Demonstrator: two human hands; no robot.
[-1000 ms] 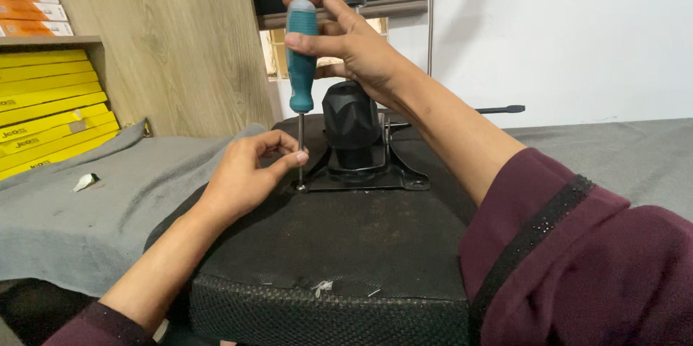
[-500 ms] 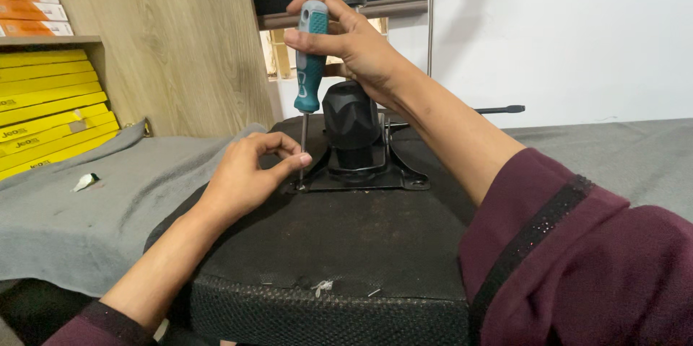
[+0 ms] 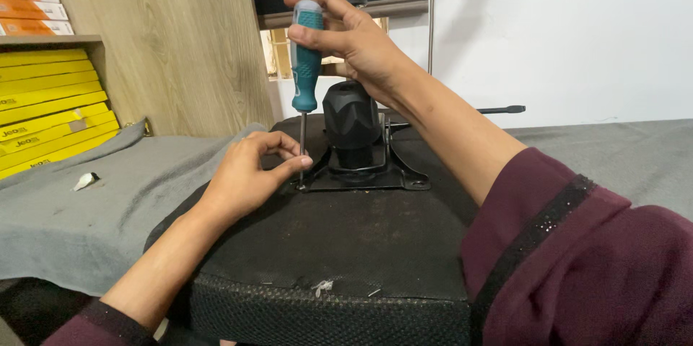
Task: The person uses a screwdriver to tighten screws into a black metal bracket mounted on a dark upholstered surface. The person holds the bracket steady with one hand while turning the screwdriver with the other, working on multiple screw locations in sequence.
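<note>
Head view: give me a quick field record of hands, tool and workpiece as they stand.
right hand: grips the handle of the teal screwdriver, held upright
left hand: fingertips pinch the shaft near its tip
tip: at the corner of the black metal plate
plate: lies on the upturned black seat base, black knob rising from it
surroundings: grey cloth, yellow boxes on the left

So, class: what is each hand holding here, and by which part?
The right hand grips the screwdriver by the top of its teal handle. The left hand pinches its metal shaft near the tip, by the black mounting plate.
</note>
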